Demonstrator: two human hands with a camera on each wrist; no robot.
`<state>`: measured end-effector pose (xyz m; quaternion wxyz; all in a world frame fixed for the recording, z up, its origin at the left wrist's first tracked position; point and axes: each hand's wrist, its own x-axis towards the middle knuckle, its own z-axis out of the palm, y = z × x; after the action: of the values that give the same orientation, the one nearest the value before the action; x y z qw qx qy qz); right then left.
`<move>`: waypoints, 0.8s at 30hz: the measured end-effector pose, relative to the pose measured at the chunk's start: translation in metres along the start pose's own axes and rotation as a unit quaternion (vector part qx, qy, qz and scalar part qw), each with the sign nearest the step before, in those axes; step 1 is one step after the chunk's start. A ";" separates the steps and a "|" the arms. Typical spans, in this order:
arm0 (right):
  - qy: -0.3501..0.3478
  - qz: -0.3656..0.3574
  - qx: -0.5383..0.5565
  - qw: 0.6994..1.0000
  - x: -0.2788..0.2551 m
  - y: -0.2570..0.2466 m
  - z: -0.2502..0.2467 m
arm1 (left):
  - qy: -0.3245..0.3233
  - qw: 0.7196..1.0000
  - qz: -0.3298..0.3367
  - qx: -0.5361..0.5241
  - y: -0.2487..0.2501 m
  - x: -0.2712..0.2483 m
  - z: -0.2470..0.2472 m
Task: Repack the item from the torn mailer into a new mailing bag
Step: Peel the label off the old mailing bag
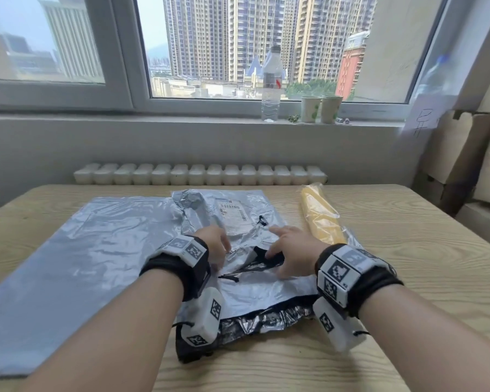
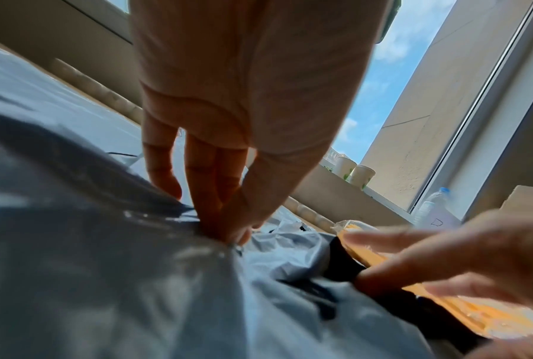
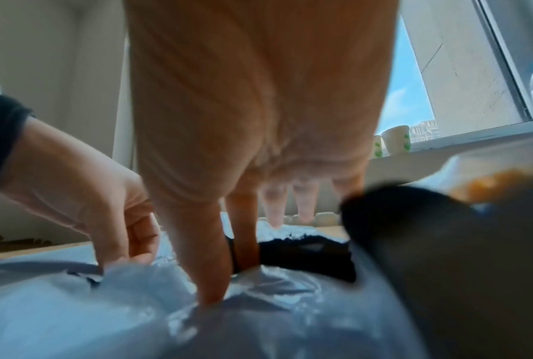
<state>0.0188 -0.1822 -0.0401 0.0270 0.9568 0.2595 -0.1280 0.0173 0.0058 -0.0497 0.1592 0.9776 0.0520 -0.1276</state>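
I stand at a pale wooden table [image 1: 379,278] under a wide window [image 1: 238,46] with tower blocks outside. On the sill stand a water bottle [image 1: 270,89] and two paper cups [image 1: 320,108]; a white radiator [image 1: 198,174] runs below it. A yellow roll [image 1: 321,219] in clear wrap lies to my right.

The torn mailer [image 1: 246,292] lies crumpled in front of me, silver-grey with a printed label [image 1: 234,215] and a ragged tear showing black inside. The new bag [image 1: 77,250] lies flat beside it on my left, touching it.

My left hand [image 1: 218,246] pinches the plastic at the tear. My right hand [image 1: 294,250] hooks thumb and forefinger into the tear, the other fingers loose.
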 end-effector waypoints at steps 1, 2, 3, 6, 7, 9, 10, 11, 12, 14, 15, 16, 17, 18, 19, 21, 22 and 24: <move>-0.034 0.004 -0.019 0.999 0.002 -0.001 0.003 | -0.010 1.000 -0.001 0.001 0.001 -0.003 0.000; -0.056 0.014 -0.020 0.998 0.003 -0.002 0.006 | -0.015 1.000 0.000 -0.001 0.001 -0.006 0.000; -0.065 0.027 -0.006 0.998 0.006 -0.002 0.010 | -0.018 1.000 0.006 -0.002 0.001 -0.008 0.000; -0.058 0.044 0.013 0.997 0.006 -0.007 0.013 | -0.022 0.999 0.024 -0.006 -0.001 -0.012 -0.002; -0.056 0.047 0.013 0.997 0.005 -0.008 0.011 | -0.025 0.999 0.026 -0.013 -0.002 -0.013 -0.004; -0.062 0.045 0.011 0.997 -0.002 -0.012 0.002 | -0.028 0.999 0.030 -0.031 -0.002 -0.014 -0.010; -0.069 0.043 0.009 0.997 -0.007 -0.016 -0.004 | -0.027 0.998 0.029 -0.038 -0.002 -0.014 -0.013; -0.080 0.041 0.008 0.996 -0.011 -0.018 -0.009 | -0.026 0.998 0.026 -0.043 -0.002 -0.015 -0.016; -0.095 0.039 0.005 0.995 -0.015 -0.021 -0.014 | -0.024 0.998 0.022 -0.046 -0.001 -0.016 -0.020; -0.123 0.024 0.003 0.992 -0.022 -0.026 -0.020 | -0.014 0.999 0.020 -0.043 0.003 -0.018 -0.029; -0.138 0.012 0.006 0.990 -0.025 -0.029 -0.021 | -0.010 0.999 0.022 -0.041 0.006 -0.020 -0.034; -0.156 -0.001 0.011 0.988 -0.028 -0.031 -0.022 | -0.006 0.999 0.025 -0.044 0.008 -0.021 -0.038; -0.175 -0.011 0.015 0.984 -0.030 -0.033 -0.022 | -0.005 0.998 0.028 -0.049 0.011 -0.021 -0.042; -0.197 -0.017 0.017 0.980 -0.033 -0.035 -0.022 | -0.008 0.998 0.030 -0.055 0.012 -0.021 -0.043; -0.222 -0.019 0.022 0.975 -0.034 -0.037 -0.021 | -0.014 0.998 0.032 -0.057 0.014 -0.022 -0.042; -0.267 -0.014 0.050 0.962 -0.035 -0.038 -0.021 | -0.031 0.997 0.033 -0.059 0.014 -0.023 -0.033; -0.271 -0.010 0.072 0.960 -0.034 -0.038 -0.021 | -0.040 0.997 0.031 -0.061 0.014 -0.022 -0.027; -0.225 -0.012 0.115 0.967 -0.032 -0.037 -0.021 | -0.044 0.996 0.031 -0.071 0.011 -0.021 -0.013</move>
<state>-0.0213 -0.1630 -0.0111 -0.0266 0.8970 0.2415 -0.3693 0.0020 -0.0020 -0.0289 0.2345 0.9583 0.0234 -0.1616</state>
